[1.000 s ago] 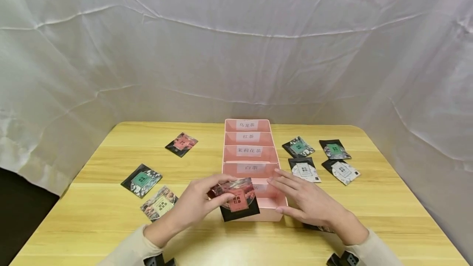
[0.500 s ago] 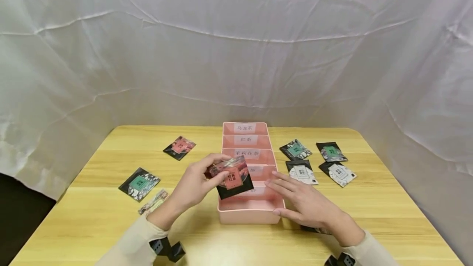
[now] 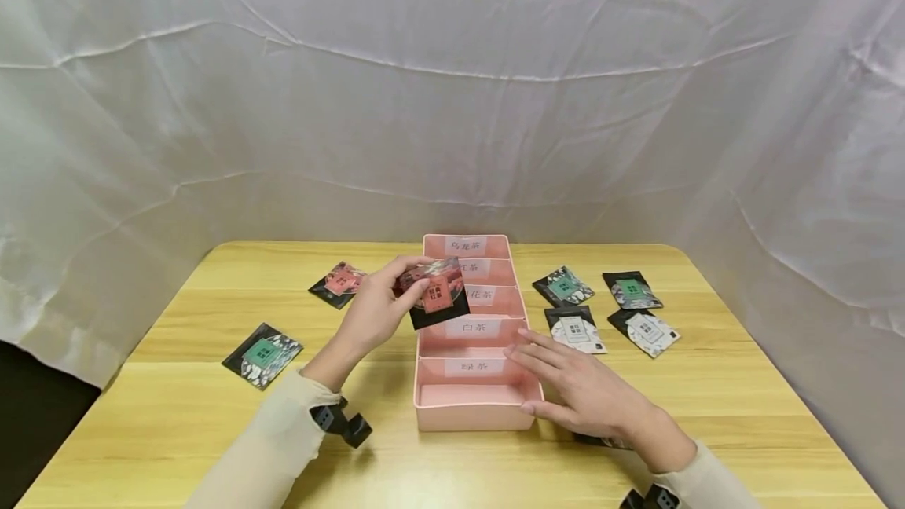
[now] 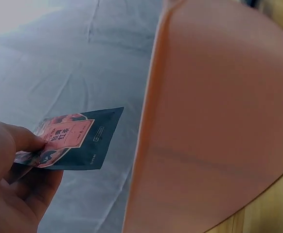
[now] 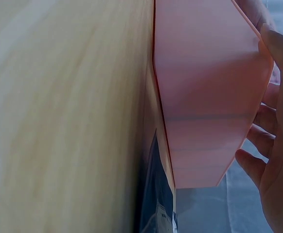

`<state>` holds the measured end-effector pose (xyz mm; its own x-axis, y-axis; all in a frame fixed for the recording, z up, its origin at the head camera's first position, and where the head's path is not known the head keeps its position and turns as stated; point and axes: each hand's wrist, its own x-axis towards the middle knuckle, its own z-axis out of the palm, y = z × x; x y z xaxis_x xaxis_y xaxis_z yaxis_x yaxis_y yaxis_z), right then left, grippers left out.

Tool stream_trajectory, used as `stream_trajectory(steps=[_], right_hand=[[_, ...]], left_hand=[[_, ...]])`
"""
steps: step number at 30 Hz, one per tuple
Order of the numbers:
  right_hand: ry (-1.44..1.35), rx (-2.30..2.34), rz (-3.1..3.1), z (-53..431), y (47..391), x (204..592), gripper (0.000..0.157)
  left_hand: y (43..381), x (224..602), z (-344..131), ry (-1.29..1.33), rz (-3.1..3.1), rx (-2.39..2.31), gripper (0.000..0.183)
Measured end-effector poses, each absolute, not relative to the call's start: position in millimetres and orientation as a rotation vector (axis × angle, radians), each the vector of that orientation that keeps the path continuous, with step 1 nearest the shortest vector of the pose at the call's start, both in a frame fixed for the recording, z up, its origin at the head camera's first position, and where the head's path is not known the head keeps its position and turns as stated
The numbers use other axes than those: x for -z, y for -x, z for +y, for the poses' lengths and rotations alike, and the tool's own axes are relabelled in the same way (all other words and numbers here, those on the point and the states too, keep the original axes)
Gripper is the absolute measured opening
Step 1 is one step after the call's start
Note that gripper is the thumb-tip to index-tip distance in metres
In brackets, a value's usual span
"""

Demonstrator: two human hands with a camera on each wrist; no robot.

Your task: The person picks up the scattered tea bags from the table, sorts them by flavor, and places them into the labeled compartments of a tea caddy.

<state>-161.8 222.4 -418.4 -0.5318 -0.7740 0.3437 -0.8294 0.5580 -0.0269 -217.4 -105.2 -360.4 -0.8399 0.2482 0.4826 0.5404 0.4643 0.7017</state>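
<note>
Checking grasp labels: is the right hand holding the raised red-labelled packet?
No, the left hand pinches the red-labelled packet, while the right hand is at the side of the pink box.

Sachet [image 3: 440, 294]: flat, squarish, black with red label panel and dark red picture area; pinched in left fingers [image 4: 46, 188], raised, tilted, printed face visible, overlapping box's left rim in head view. Box [image 3: 475, 417]: pink, long, open-topped, upright on worktop [image 3: 163, 438]; five labelled compartments, near to far; right fingers [image 3: 544, 357] at right rim.
</note>
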Motion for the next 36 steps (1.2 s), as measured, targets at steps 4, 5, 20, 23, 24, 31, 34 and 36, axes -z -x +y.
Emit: stream_trajectory(steps=[4,5,20,23,24,31,34,36], right_hand=[[-1.324,-0.263,-2.49,222.7,162.6,418.0,0.064],[-1.325,-0.26,-2.486,222.6,162.8,417.7,0.064],[-1.323,-0.227,-2.466,222.8,162.9,418.0,0.065],[-1.332,-0.209,-2.448,223.2,163.2,417.7,0.065],[-1.334,-0.206,-2.443,223.3,163.4,417.8,0.065],[-1.336,-0.194,-2.454,224.0,162.8,417.6,0.066],[-1.336,-0.2,-2.465,223.6,162.9,417.4,0.066],[-1.337,-0.206,-2.467,223.1,163.2,417.3,0.065]], left_hand=[[231.9,360.6,-103.3,0.667,-2.428,1.261,0.028],[235.4,360.5,-102.5,0.665,-2.437,1.247,0.028],[277.7,355.7,-90.1,0.667,-2.514,1.14,0.028],[285.0,353.5,-87.5,0.683,-2.512,1.122,0.026],[287.1,352.8,-86.7,0.686,-2.51,1.117,0.026],[300.1,348.8,-81.7,0.706,-2.525,1.11,0.021],[305.2,347.5,-79.7,0.706,-2.532,1.103,0.021],[307.7,345.8,-78.2,0.708,-2.538,1.088,0.021]])
